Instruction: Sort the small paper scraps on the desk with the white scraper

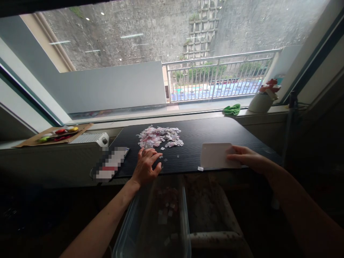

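Observation:
My left hand [147, 165] is over the dark table at the near edge of a pile of small pale pink and white pieces [158, 137], which look like paper or plastic bits. Its fingers are bent, with the thumb apart from them and nothing plainly held. A few loose bits lie by the fingertips. My right hand [243, 157] pinches the right side of a flat white rectangular card [215, 156], thumb on the near face. One small white piece [200, 168] lies by the card's lower left corner, at the table edge.
Below the black table [204, 130] stands a clear plastic bin [186, 215] with some bits inside. A phone-like object [110, 165], partly blurred out, lies left. On the windowsill are a green cloth [231, 109] and a spray bottle [260, 102]. Cardboard [29, 141] lies far left.

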{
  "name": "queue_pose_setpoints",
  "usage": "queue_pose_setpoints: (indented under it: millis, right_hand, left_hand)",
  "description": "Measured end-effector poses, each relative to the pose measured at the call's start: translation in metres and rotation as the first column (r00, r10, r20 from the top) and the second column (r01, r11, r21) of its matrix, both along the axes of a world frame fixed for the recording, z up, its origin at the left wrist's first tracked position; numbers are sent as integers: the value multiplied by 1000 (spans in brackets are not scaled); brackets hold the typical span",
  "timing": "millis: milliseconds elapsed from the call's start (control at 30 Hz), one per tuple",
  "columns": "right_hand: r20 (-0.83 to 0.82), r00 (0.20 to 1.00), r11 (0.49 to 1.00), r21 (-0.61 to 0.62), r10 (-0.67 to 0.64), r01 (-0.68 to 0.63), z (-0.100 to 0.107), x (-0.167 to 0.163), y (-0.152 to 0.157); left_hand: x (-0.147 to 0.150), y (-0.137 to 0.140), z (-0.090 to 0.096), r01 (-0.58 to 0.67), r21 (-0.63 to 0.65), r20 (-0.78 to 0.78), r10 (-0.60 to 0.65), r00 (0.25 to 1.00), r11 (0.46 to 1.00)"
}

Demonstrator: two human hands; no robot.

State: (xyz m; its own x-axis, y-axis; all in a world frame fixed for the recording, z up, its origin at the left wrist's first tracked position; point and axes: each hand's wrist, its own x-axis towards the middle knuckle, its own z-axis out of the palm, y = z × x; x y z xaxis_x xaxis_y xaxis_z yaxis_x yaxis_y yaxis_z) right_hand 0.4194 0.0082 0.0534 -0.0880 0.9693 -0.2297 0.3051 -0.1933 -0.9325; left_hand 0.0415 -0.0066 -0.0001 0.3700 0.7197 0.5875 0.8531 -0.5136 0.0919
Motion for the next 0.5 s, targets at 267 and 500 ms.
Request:
queue_pose_setpoints:
  millis: [267, 500]
  right_hand:
    - [-17, 998, 999, 2, 53, -53, -6, -8, 7]
    - [-23, 997, 997, -17, 68, -69, 2, -3, -2]
  left_hand:
    - [0, -1, 1, -4, -12, 0, 4, 1000, 1000]
    - [0, -1, 0, 5, -15, 18, -5, 1000, 1000]
